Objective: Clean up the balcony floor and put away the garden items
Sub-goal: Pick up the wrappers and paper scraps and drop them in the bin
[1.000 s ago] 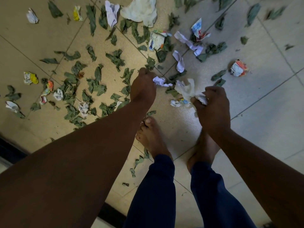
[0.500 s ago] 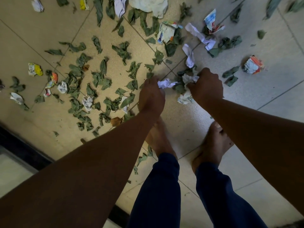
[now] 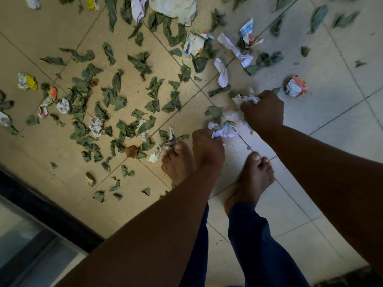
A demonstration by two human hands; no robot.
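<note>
Head view: looking straight down at a person's bare feet, dark blue trouser legs and two forearms reaching to a littered floor
Floor: tiled floor (image 3: 331, 141), square tiles with thin grout lines; tan and speckled at left, pale grey at right; a dark threshold strip (image 3: 47, 212) and glass pane cross the lower left
Litter: limp green leaves (image 3: 116, 100) scattered thickly over the upper left and centre; crumpled paper scraps among them; a printed paper ball (image 3: 295, 87) at right; a white cloth (image 3: 176, 6) at the top edge
Left hand (image 3: 207, 149): centre of frame; fingers curled round a crumpled pale lilac paper (image 3: 221, 133)
Right hand (image 3: 263, 111): right of centre; fingers curled tight on a wad of white paper (image 3: 246, 99), low over the floor
Containers: none in view
</note>
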